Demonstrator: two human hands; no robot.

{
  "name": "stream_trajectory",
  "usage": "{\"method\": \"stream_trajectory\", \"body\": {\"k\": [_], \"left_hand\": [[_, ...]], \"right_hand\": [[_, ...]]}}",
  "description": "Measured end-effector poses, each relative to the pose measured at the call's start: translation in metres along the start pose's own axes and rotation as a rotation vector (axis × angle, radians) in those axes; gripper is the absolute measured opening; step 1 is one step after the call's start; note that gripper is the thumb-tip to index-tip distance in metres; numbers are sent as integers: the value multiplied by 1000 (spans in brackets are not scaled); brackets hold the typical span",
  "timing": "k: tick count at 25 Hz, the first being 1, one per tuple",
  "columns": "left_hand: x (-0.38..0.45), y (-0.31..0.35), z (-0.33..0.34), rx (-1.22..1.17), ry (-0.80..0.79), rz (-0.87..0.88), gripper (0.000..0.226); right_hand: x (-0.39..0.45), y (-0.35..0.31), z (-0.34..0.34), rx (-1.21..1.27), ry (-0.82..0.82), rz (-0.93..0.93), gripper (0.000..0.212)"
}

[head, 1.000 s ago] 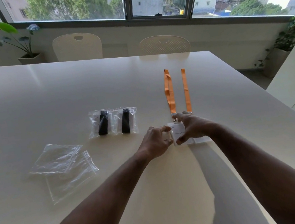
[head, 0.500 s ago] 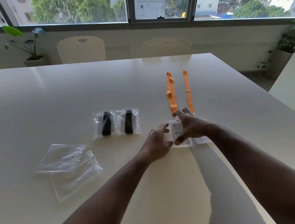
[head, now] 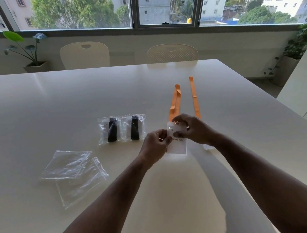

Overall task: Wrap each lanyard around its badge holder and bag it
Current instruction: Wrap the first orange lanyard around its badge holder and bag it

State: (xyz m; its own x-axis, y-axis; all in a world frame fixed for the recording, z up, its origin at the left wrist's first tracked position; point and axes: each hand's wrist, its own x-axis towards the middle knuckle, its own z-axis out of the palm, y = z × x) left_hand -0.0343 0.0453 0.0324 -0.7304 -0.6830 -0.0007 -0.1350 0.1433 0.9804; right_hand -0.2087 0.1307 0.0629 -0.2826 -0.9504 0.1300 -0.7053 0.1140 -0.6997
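Orange lanyard [head: 174, 102] trails toward the table's [head: 52, 108] far edge from the badge holder [head: 176, 142], lifted near the middle. Wrapping looks about to begin; next, the strap must be drawn in. Left hand [head: 156, 144] pinches the holder's side, right hand [head: 190, 127] pinches its top.

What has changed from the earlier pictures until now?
Both hands, left hand and right hand, lifted the clear plastic badge holder off the white table, tilting it upright; its orange fabric lanyard shifted slightly. The second orange lanyard, two bagged black bundles and the empty clear zip bags stayed put.
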Motion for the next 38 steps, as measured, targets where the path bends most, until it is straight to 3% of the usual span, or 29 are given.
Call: {"method": "stream_trajectory", "body": {"k": [3, 11, 17, 20, 26, 34, 38], "left_hand": [[-7, 5, -9, -145, -10, -45, 9], [-23, 10, -33, -224, -73, -33, 15], [-28, 14, -40, -300, -36, -5, 22], [-27, 18, -42, -379, 8, 15, 19], [-23, 30, -49, -430, 175, 41, 11], [-17, 24, -51, -302, 344, 67, 14], [-15, 22, -52, -239, 373, 77, 18]], "right_hand": [[-4, 2, 2, 379, 109, 111, 18], [-14, -15, 23, 1164, 83, 144, 36], [-22, -22, 43, 914, -68, 55, 41], [-28, -30, 48, 870, -52, 45, 44], [-34, -40, 67, 705, 21, 92, 20], [-45, -57, 73, 701, 72, 163, 51], [-49, -60, 71, 679, 89, 168, 52]]}}
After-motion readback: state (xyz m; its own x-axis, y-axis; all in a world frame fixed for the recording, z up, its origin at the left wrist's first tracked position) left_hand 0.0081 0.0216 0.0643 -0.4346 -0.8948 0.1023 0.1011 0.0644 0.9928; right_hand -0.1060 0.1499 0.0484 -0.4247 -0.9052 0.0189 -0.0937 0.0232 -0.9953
